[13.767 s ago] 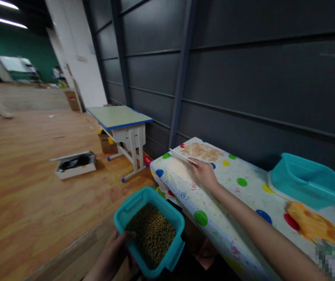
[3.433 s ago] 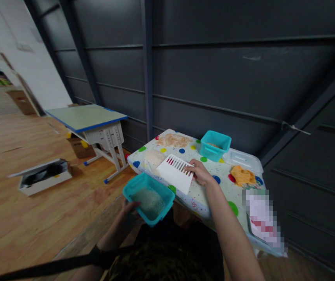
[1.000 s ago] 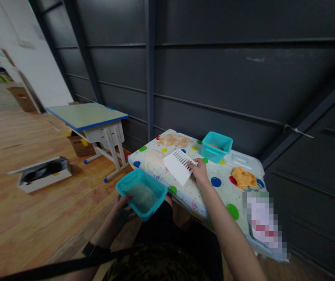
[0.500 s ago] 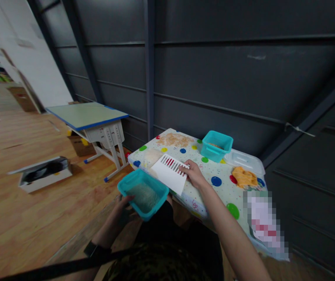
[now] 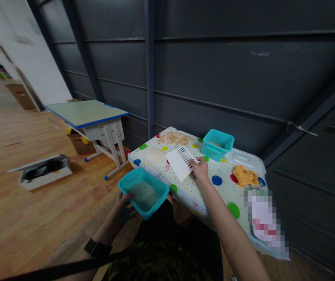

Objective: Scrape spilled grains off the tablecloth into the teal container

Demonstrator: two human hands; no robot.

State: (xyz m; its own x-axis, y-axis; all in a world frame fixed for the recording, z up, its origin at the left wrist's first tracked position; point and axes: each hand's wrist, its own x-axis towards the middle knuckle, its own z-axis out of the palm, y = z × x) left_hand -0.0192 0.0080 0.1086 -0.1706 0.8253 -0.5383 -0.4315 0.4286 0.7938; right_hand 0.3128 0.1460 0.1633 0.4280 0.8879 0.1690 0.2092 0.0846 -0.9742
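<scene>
My left hand [image 5: 124, 207] is closed on the left rim of a teal plastic tub [image 5: 162, 194], its thumb over the edge. Pale grains [image 5: 145, 195], perhaps rice, lie in the tub, which is held in front of the table's near edge. My right hand [image 5: 200, 169] grips a white slotted scraper [image 5: 179, 164] by its slotted end, above the dotted tablecloth. Left of the scraper is a pale heap of fine grains [image 5: 154, 155] on the cloth. Farther back a tan patch of grains [image 5: 175, 138] is spread out.
A second teal tub [image 5: 217, 145] with brownish contents stands at the back of the table, beside a clear lid [image 5: 245, 160]. An orange cloth [image 5: 245, 176] lies to the right. A green-topped desk [image 5: 88, 113] and an open white box [image 5: 46, 171] are on the left.
My right hand has moved the scraper right and slightly back, away from the tub and the pale heap. My left hand holds the tub in nearly the same place.
</scene>
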